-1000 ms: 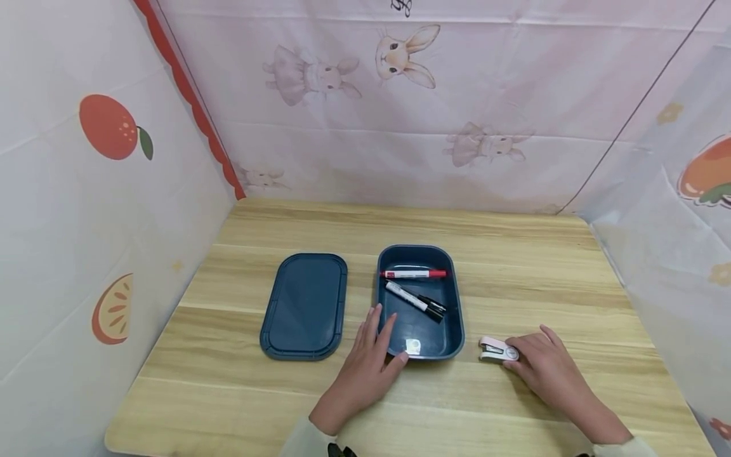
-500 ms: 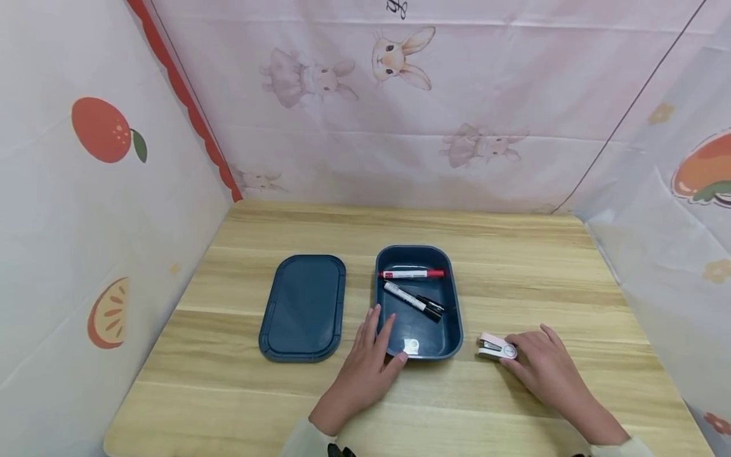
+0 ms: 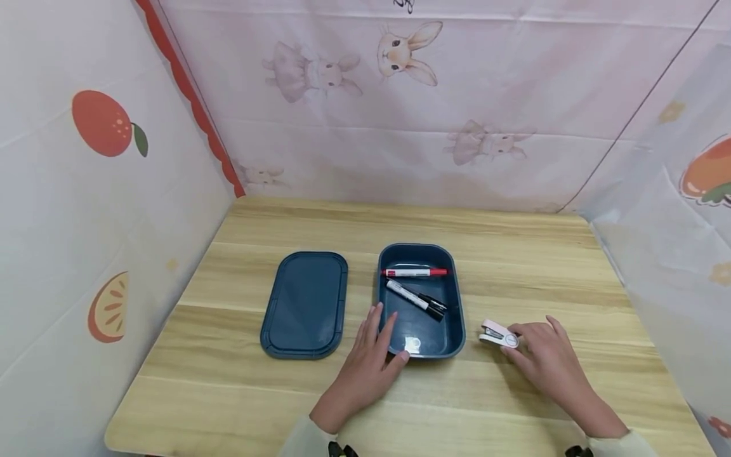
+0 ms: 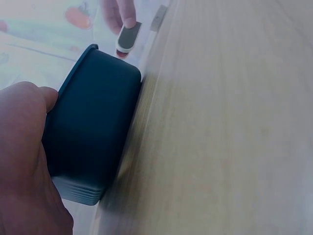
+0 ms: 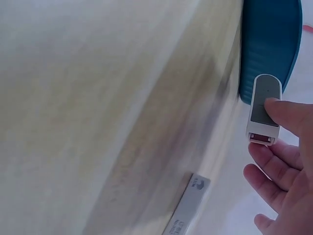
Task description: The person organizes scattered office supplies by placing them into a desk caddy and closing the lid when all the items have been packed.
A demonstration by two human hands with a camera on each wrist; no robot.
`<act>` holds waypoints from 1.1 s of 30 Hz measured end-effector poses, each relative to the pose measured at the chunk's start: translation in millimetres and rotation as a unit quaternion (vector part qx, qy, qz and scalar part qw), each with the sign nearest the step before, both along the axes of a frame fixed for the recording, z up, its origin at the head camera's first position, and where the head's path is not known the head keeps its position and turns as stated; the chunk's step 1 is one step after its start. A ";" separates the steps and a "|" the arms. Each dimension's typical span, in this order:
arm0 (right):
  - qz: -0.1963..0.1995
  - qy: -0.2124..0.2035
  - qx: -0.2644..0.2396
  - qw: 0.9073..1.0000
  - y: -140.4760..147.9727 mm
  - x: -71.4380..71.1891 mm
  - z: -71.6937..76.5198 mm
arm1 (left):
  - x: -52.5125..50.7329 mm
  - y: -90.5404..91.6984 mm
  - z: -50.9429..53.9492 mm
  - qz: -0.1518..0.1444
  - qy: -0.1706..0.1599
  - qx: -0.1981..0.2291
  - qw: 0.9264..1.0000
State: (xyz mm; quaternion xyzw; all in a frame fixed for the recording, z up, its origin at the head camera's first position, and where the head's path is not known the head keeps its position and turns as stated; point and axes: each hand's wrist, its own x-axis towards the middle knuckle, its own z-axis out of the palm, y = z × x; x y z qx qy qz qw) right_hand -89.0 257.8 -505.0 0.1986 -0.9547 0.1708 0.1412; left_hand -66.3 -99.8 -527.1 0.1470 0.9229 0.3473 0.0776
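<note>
My left hand [image 3: 364, 371] rests against the near left corner of a dark blue box [image 3: 422, 331], fingers spread along its side and thumb at the front rim. In the left wrist view, the thumb of that hand [image 4: 22, 156] touches the rim of the box [image 4: 93, 117]. My right hand [image 3: 549, 363] pinches a small pink and white stapler [image 3: 499, 333] right of the box. The right wrist view shows the stapler's grey underside [image 5: 265, 103] held above the table between thumb and fingers. A red and white marker [image 3: 414, 273], a black and white marker [image 3: 407, 294] and a black pen [image 3: 434, 302] lie inside the box.
A flat blue lid [image 3: 305, 304] lies on the wooden table [image 3: 211, 355], left of the box. Printed cloth [image 3: 365, 146] hangs behind and at both sides. A grey-white bar with small print [image 5: 188, 203] shows near the right hand.
The right hand has raised the stapler slightly, and it now tilts differently. The left hand, box, pens and lid stay in place; the head view shifts slightly.
</note>
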 end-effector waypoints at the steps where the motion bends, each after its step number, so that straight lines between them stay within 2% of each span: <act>1: -0.001 0.000 -0.001 1.000 -0.9 -1.2 1.3 | 0.1 0.0 0.3 0.001 0.000 0.000 1.000; 9: -0.001 0.031 -0.029 0.999 -14.4 -13.2 17.3 | 0.4 -0.3 2.3 -0.003 0.005 -0.003 1.000; 15: 0.009 0.031 -0.049 0.998 -36.2 -28.0 33.8 | 0.2 -0.9 1.3 -0.004 0.006 0.003 1.000; 26: 0.042 -0.008 -0.029 0.999 -88.1 -53.3 51.5 | -0.3 -0.5 1.4 0.001 -0.004 -0.002 1.000; 33: 0.055 -0.036 0.003 0.998 -119.5 -63.1 49.9 | 0.0 -0.9 2.8 0.003 -0.007 -0.009 1.000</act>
